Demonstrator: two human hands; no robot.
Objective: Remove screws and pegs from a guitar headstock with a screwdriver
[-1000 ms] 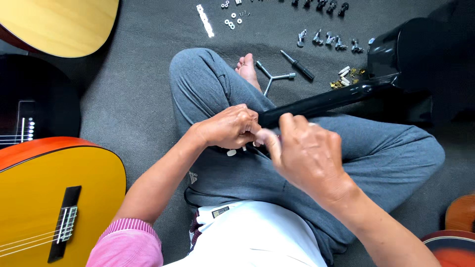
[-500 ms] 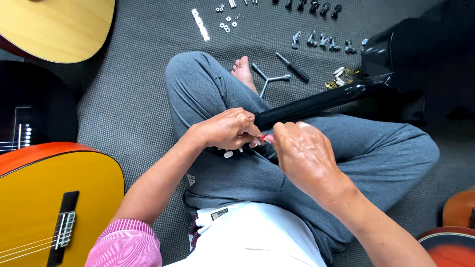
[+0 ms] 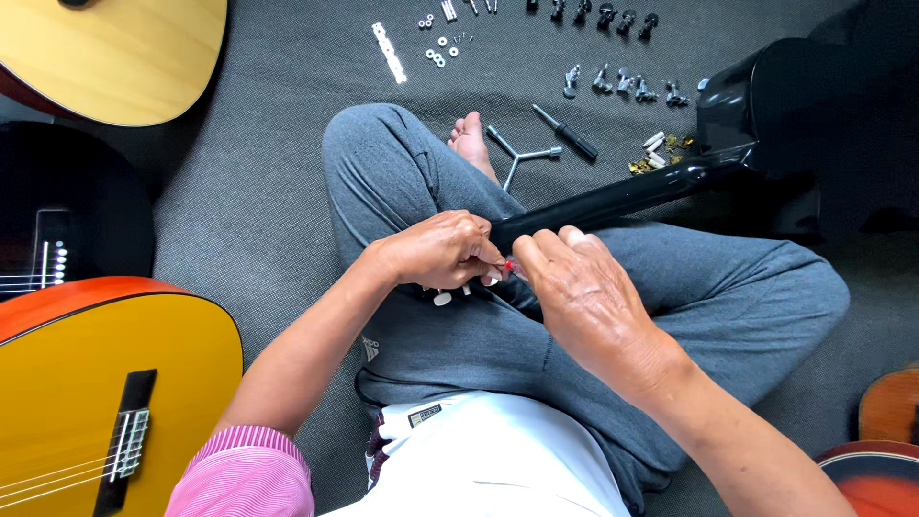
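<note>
A black guitar lies across the person's lap, its neck running up and away from both hands. Left of the left hand rests an orange-yellow guitar. The right hand curls loosely beside the neck's near end. The left hand closes around that end, fingers pinching something small and red between the hands.

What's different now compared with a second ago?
The right hand slid from on top of the black guitar neck down toward the left hand, fingertips meeting at a small red-tipped part. The left hand kept its grip at the headstock end; the neck stayed across the lap.
</note>
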